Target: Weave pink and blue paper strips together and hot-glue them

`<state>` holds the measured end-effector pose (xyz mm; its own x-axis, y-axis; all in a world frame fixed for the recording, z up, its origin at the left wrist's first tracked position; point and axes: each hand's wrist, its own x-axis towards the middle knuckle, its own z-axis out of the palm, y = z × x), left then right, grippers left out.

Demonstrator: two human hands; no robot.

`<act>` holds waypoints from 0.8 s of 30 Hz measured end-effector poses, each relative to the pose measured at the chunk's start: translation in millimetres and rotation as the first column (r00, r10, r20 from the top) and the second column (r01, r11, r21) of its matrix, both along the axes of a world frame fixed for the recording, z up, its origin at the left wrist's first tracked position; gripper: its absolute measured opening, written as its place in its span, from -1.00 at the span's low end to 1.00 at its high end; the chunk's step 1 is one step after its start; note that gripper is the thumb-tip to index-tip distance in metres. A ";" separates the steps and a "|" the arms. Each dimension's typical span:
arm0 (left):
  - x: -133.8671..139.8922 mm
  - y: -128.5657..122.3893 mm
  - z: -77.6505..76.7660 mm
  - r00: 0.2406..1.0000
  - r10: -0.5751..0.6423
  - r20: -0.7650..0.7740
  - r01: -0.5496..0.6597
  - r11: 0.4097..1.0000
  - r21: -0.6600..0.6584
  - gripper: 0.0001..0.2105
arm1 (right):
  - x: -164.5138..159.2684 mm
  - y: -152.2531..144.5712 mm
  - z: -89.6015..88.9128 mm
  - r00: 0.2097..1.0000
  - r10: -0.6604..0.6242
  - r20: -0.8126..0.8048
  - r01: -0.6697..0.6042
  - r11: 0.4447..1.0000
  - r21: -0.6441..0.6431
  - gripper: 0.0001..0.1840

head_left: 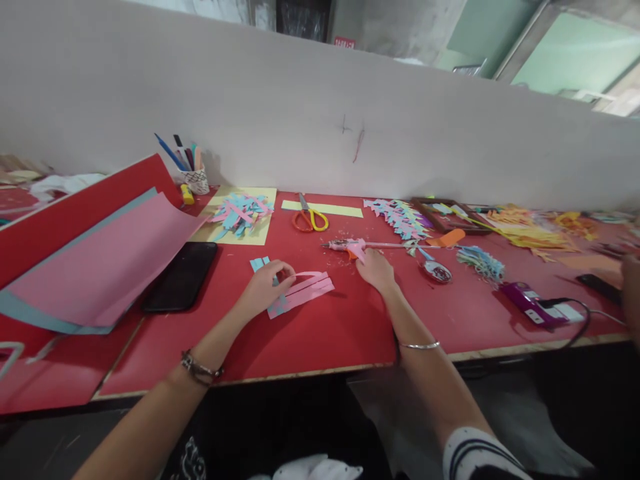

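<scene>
My left hand pinches the end of a pink paper strip, whose free part curves up a little. Beneath and beside it lie pink paper strips together with light blue ones. My right hand is closed round the handle of a pink hot glue gun with an orange trigger. The gun's nozzle points left, and a long stick runs out of its back to the right. Behind the gun are scissors with one red and one yellow handle.
Cut paper strips lie on a yellow sheet, near a pen cup. A black phone and large pink sheets are at left. Rightward are a fringed paper piece, a spoon, a purple device and another person's hand.
</scene>
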<state>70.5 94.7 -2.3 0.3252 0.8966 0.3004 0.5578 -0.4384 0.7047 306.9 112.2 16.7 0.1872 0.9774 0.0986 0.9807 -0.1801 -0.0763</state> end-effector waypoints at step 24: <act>-28.1 -41.8 -10.9 0.908 0.204 -0.367 -0.163 0.977 0.141 -0.63 | -11.7 -21.8 10.2 0.931 0.356 0.085 -0.364 0.872 0.326 -0.62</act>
<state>42.4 52.9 -13.2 0.2655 0.9215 0.2835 0.8502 -0.3625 0.3819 295.2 90.4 26.9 -0.1773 0.8864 0.4277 0.9749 0.2177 -0.0472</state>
